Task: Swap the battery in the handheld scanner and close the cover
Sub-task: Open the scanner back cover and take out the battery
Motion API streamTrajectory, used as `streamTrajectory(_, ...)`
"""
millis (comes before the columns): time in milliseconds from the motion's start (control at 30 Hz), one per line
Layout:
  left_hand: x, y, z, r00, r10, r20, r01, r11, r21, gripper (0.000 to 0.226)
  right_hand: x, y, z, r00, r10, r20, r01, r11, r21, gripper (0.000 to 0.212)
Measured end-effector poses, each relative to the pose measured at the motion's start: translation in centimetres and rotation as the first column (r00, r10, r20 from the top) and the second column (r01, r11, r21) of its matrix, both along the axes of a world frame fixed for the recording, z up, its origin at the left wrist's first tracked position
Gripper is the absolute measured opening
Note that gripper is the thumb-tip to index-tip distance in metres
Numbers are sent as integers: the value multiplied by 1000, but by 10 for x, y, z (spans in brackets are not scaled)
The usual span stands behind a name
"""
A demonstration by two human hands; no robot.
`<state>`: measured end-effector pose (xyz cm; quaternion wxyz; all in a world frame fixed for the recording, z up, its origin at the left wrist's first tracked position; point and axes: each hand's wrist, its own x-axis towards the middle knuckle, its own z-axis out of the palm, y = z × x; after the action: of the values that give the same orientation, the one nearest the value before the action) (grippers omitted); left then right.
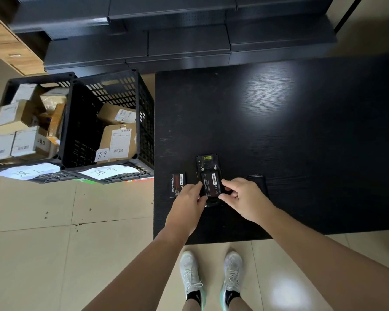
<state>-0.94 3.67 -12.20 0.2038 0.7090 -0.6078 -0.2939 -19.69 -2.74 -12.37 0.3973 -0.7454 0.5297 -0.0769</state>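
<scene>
black table [301, 131] | scanner [208, 167] between left hand [189, 198], right hand [245, 198]

The black scanner [208, 173] lies face down between both hands, cover off. One labelled battery [212, 184] sits in its bay. A second battery [177, 184] lies flat just beyond the left hand [189, 203].

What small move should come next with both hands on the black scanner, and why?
Probably press the black labelled battery flat into the black handheld scanner lying back-up on the dark table. Left hand and right hand flank it, another black battery lies aside, and the black cover is still off.
</scene>
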Motion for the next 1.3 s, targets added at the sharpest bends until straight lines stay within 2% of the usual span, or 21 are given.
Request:
streamTrajectory(100, -1, 4, -4, 995, -65, 75, 70, 996, -59, 42, -1, 3, -2, 994, 88, -65, -94, 992, -84, 52)
streamTrajectory(200, -4, 9, -10, 985, -71, 157, 91, 988, -127, 39, 1, 7, -3, 993, 87, -79, -96, 988, -119, 51)
streamTrajectory(667, -16, 14, -19, 987, 82, 142, -54, 981, -189, 28, 5, 21, -8, 998, 42, -42, -51, 965, -258, 43)
streamTrajectory(833, -22, 14, -18, 982, 131, 139, -97, 970, -223, 37, 10, 28, -13, 997, -45, 70, 60, 972, -226, 42)
streamTrajectory(1000, -28, 15, -20, 976, 217, 29, -211, 966, -147, 26, 16, 35, -13, 968, -165, 188, 185, 978, -93, 47)
streamTrajectory(1133, -37, 17, -12, 952, 303, -43, -306, 947, -100, 28, 20, 38, -12, 954, -230, 194, 246, 967, -63, 48)
streamTrajectory(1200, -43, 15, -3, 915, 390, -107, -396, 917, -52, 29, 22, 40, -13, 941, -273, 198, 285, 958, -35, 47)
streamTrajectory(1300, -48, 6, 7, 819, 546, -176, -537, 838, 100, 28, 27, 40, -12, 915, -342, 212, 346, 938, 20, 44)
